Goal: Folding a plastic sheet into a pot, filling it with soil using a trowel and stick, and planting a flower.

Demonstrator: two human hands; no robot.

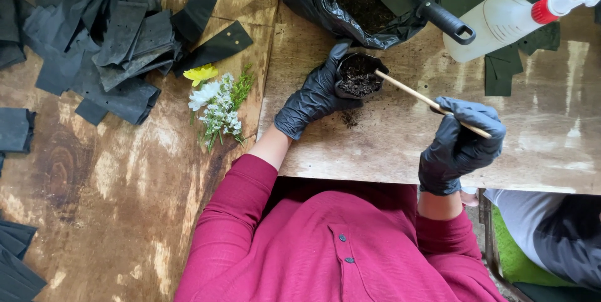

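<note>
Right hand [462,145]: gloved, at lower right, pinching a stick [432,103], its tip sitting in the soil.
Left hand [315,94]: gloved, at centre, fingers wrapping the pot [358,76].
Pot: standing on the desk [388,145].
Flowers [218,103]: lying left of the pot.
Soil bag [325,7]: sitting open at top centre.
Spray bottle [501,23]: lying at upper right.

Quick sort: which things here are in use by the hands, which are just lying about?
In use:
- left hand gripping small black pot of soil
- right hand holding wooden stick, tip in the pot

Lying about:
- cut flowers
- flat black bags
- spray bottle
- black soil bag
</note>
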